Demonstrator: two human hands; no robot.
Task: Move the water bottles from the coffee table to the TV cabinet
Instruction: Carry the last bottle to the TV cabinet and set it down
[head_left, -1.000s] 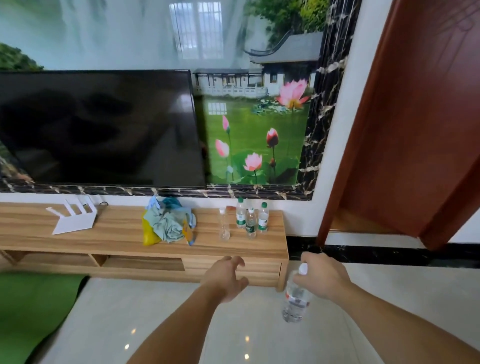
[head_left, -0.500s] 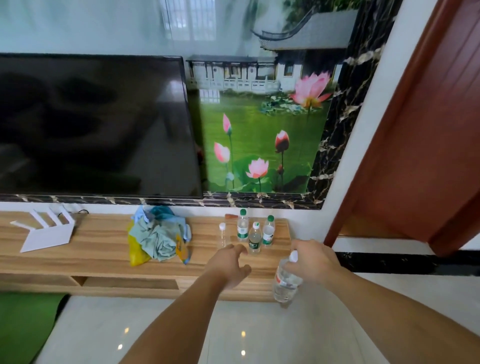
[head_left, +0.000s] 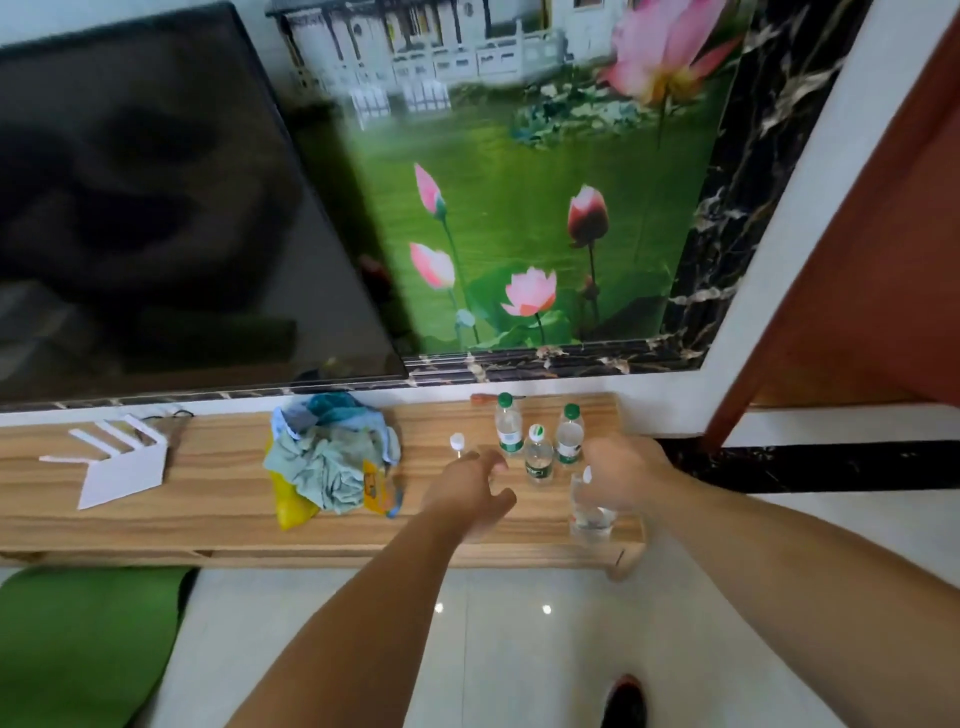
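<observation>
I am standing in front of the long, low light-wood TV cabinet (head_left: 218, 514), and both my bare arms are reaching out over its right end. My right hand (head_left: 626, 467) is gripping the clear plastic water bottle with a white cap (head_left: 589, 512) from above, fingers closed around its neck and shoulder; the bottle is hanging upright at the cabinet's front right corner, and I cannot tell whether its base is touching the wood. My left hand (head_left: 470, 491) is holding nothing: it is hovering palm down over the cabinet top with its fingers loosely spread and curled.

Just behind my hands, three clear water bottles with green caps and green labels (head_left: 537, 449) are standing upright in a tight cluster near the cabinet's back right. Just left of them, a slim clear bottle with a white cap (head_left: 457, 442) is peeking out beyond my left fingertips. Further left along the cabinet top, a crumpled pile of pale green and blue cloth over a yellow bag (head_left: 327, 462) is lying near the middle, and a white router with upright antennas (head_left: 124, 462) is sitting toward the left end. A large black television screen (head_left: 156, 208) is hanging above the cabinet.
</observation>
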